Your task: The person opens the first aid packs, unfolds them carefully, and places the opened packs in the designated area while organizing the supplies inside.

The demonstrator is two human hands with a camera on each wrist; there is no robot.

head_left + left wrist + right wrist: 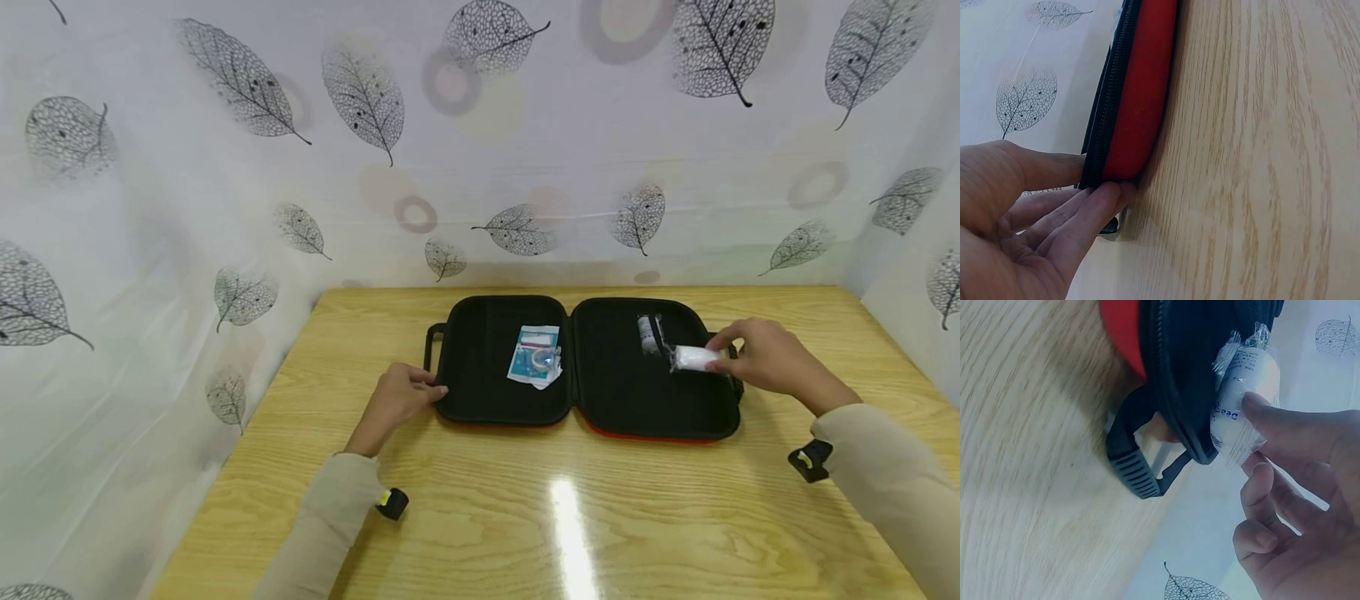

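Observation:
A black-lined zip case (630, 408) with a red outer shell lies unfolded on the table. My left hand (401, 393) pinches its left outer edge, thumb at the rim and fingers against the red side (1138, 106). Over the right half, my right hand (772, 354) holds a white bandage roll (693, 358) in clear wrapping between thumb and fingers. Printed lettering shows on the bandage roll (1244, 381) in the right wrist view. Another wrapped roll (647, 333) with a dark strip beside it lies near the back of that half.
In the left half lie a blue-and-white packet (527, 340) and a small round clear-wrapped item (543, 360). Black carry handles stick out at both ends, the right one (1135, 472) beside my right hand. A leaf-patterned sheet (525, 167) hangs behind the wooden table (465, 508).

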